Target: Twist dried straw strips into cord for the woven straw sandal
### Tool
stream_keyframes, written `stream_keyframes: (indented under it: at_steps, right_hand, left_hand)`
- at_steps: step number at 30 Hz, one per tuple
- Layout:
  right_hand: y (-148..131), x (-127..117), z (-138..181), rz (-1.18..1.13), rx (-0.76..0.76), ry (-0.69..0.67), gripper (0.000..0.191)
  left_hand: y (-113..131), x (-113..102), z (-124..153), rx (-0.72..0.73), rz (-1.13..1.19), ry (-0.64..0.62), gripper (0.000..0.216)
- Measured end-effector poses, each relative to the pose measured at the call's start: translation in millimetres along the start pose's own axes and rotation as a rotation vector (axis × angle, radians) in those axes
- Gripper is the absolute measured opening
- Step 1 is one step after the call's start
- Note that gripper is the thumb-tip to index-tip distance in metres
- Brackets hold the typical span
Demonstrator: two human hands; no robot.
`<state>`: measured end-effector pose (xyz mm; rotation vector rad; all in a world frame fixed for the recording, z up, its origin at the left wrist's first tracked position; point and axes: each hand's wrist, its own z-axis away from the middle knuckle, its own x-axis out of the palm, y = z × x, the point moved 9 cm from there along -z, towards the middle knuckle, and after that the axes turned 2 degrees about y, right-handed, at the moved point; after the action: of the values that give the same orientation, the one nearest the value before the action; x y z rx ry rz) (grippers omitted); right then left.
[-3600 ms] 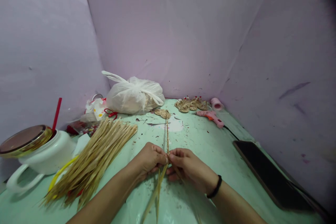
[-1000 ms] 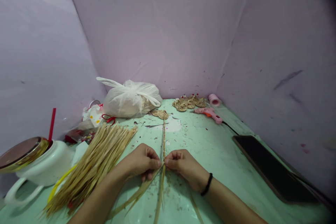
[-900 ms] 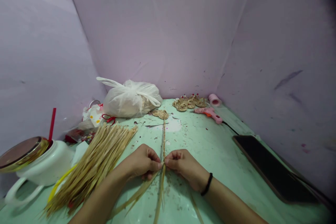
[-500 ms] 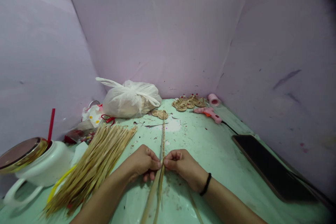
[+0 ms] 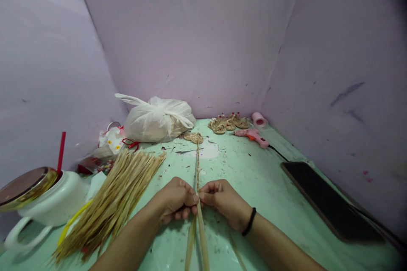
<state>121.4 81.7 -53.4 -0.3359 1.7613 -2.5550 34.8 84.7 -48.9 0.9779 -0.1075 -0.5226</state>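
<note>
A thin braid [image 5: 198, 163] of dried plant fibre runs from a small coiled fibre piece [image 5: 193, 137] straight toward me. At its near end my left hand [image 5: 179, 200] and my right hand [image 5: 219, 199] meet, fingertips almost touching. Both are closed, pinching the strands where the plait stops. Loose flat fibre strips [image 5: 202, 237] hang from there toward the near table edge. A black band circles my right wrist. To the left of my left hand lies a bundle of dried fibre strips [image 5: 117, 203].
Left stands a white mug [image 5: 54, 203] with a gold-rimmed lid and red stick. A tied white plastic bag [image 5: 159, 120] sits behind. Several coiled fibre pieces [image 5: 227, 123], a pink glue gun [image 5: 252, 136], a pink roll [image 5: 259, 120] and a black phone [image 5: 327, 201] lie rightward.
My left hand has shifted slightly right, closer to my right hand. The loose strips below the hands have swung to the right. My right hand stays nearly in place.
</note>
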Motion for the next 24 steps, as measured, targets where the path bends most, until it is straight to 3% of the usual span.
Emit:
stream_keyframes:
  at_steps: [3, 11, 13, 18, 24]
  right_hand:
    - [0, -1, 1, 0.034, 0.016, 0.011, 0.009]
    - [2, -2, 2, 0.057, 0.062, -0.009, 0.010]
    - [2, -1, 3, 0.040, 0.073, -0.032, 0.011]
    - [-1, 3, 6, -0.002, 0.090, -0.107, 0.016]
    - [1, 1, 6, 0.017, 0.112, -0.122, 0.020]
  left_hand:
    - [1, 2, 0, 0.014, -0.049, -0.020, 0.017]
    - [5, -11, 3, 0.048, -0.097, 0.191, 0.018]
    - [4, -8, 3, 0.047, -0.041, 0.164, 0.021]
    - [-6, 6, -3, -0.006, 0.109, -0.035, 0.026]
    - [-10, -1, -5, -0.049, 0.053, 0.035, 0.028]
